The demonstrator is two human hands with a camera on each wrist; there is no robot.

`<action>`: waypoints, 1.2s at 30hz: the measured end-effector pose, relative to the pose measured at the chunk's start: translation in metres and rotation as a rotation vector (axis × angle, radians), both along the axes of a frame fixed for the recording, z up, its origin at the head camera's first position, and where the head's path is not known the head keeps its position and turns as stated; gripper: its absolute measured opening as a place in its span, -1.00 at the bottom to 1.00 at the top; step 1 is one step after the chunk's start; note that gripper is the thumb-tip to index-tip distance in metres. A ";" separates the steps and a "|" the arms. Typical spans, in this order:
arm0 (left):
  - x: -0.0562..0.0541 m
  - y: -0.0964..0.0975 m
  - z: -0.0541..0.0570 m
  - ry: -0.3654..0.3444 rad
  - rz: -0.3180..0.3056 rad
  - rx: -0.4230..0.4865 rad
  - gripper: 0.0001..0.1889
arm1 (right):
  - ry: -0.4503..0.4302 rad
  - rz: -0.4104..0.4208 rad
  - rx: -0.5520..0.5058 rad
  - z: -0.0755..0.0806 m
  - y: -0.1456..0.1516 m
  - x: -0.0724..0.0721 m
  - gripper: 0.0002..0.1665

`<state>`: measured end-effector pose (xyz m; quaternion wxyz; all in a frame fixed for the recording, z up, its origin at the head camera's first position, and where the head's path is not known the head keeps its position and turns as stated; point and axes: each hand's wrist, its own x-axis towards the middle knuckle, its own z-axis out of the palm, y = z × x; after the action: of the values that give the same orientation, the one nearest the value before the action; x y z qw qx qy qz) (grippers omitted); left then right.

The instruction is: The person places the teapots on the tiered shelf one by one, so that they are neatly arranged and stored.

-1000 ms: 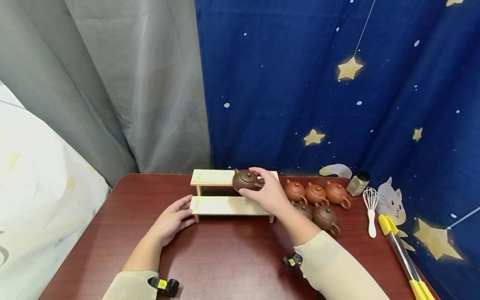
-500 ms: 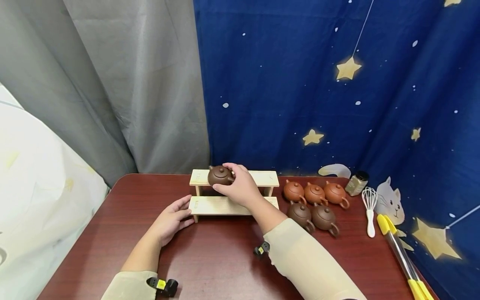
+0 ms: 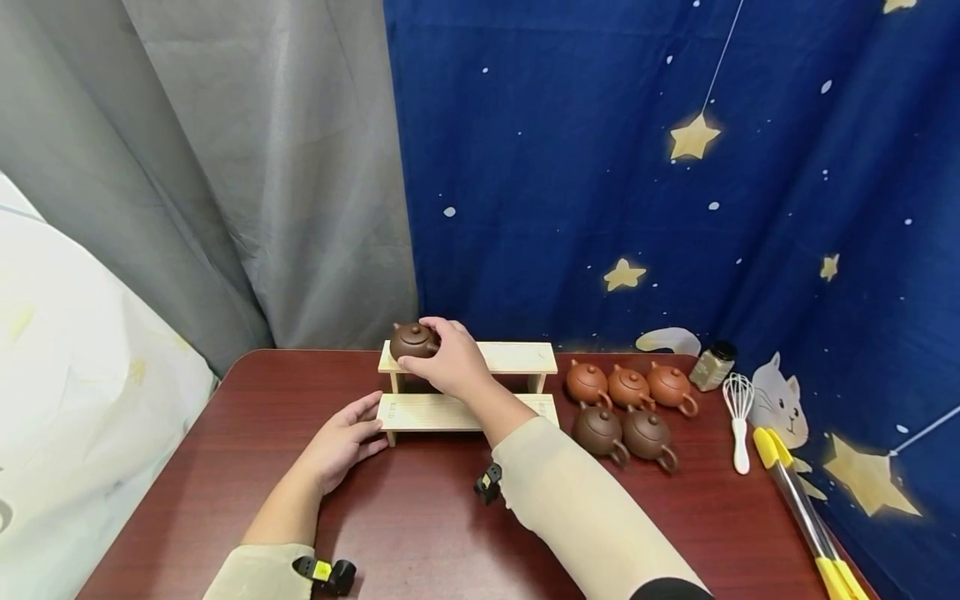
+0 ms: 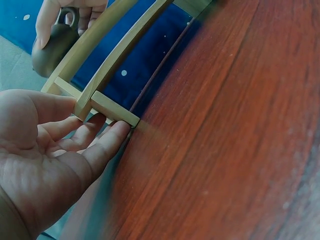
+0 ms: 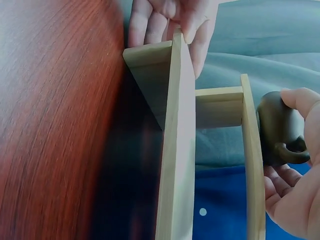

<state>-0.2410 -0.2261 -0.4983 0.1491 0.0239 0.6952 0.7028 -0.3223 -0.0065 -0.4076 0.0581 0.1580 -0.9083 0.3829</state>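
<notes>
At the left end of a wooden stand's (image 3: 435, 413) upper shelf (image 3: 519, 357), a dark brown teapot (image 3: 411, 341) is sitting on or just above the board, the right hand (image 3: 452, 363) gripping it between thumb and fingers. The left hand (image 3: 345, 443) is holding the lower shelf's left end, thumb on the board. Five more teapots (image 3: 630, 388) are standing on the table (image 3: 435, 533) rightward; beyond, a jar (image 3: 712, 367) is standing near a whisk (image 3: 740, 425) and tongs (image 3: 801, 493).
</notes>
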 end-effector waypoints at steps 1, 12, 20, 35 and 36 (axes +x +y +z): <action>0.000 0.000 0.000 -0.003 0.003 0.001 -0.30 | 0.000 -0.001 0.005 -0.001 -0.001 -0.001 -0.10; -0.002 -0.002 -0.002 -0.010 0.015 0.004 -0.30 | 0.049 0.016 0.018 0.003 0.007 0.010 -0.06; -0.002 -0.001 -0.001 -0.017 0.010 0.013 -0.30 | 0.080 0.026 -0.093 0.007 0.047 0.039 -0.16; 0.000 -0.001 0.001 -0.023 0.012 0.005 -0.30 | 0.013 -0.038 -0.166 -0.011 0.146 0.087 -0.34; 0.000 -0.001 0.001 -0.029 0.018 0.006 -0.30 | 0.026 -0.043 -0.165 -0.012 0.154 0.089 -0.34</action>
<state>-0.2406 -0.2267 -0.4975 0.1525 0.0080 0.6912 0.7063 -0.2331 0.1470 -0.4198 0.0907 0.1379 -0.8761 0.4529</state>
